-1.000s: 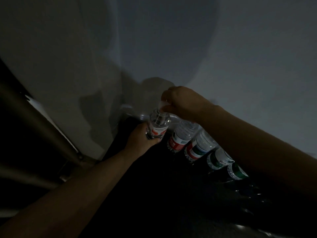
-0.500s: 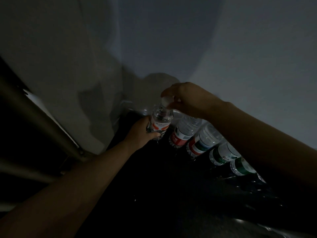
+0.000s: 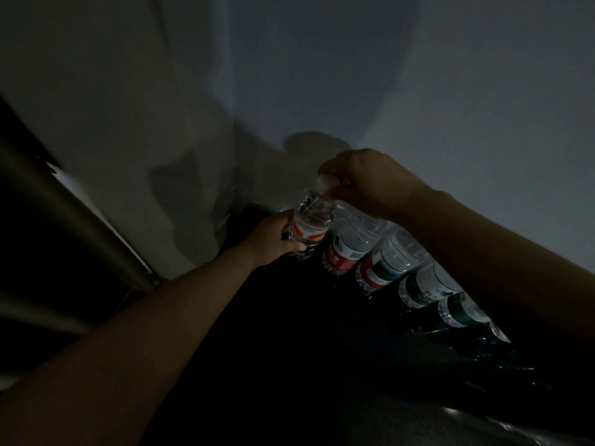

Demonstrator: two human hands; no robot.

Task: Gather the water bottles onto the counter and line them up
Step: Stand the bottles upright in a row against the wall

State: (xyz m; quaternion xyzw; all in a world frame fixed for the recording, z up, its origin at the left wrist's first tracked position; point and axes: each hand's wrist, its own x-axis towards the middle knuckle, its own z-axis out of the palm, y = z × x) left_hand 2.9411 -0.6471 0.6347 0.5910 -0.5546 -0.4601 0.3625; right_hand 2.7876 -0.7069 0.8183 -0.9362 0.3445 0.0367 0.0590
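A pale grey plaster wall (image 3: 418,75) fills the frame from nine o'clock round to three o'clock, with soft shadows of arms and bottles pooled near its middle. Below it, the black glossy counter (image 3: 289,349) spreads from five to seven o'clock; the light is so low that its front edge and most of its surface dissolve into darkness, broken only by a few faint glints at four o'clock. A dull metal rail (image 3: 64,214) slants across at nine o'clock, its lower end lost in shadow.

The right forearm crosses in from three o'clock and hides the upper halves of the row of clear plastic water bottles (image 3: 386,265) standing along the wall from the centre toward four o'clock; red, green and white label bands show, the print unreadable, and the farthest bottles are hard to separate.

The left hand (image 3: 273,239) is wrapped around the lower body of the clear plastic bottle with an orange-and-white label (image 3: 310,222), at the left end of the row near the centre. Whether its base touches the counter cannot be made out. The right hand (image 3: 363,181), fingers curled tight, pinches that bottle's small white screw cap (image 3: 323,185) from above.
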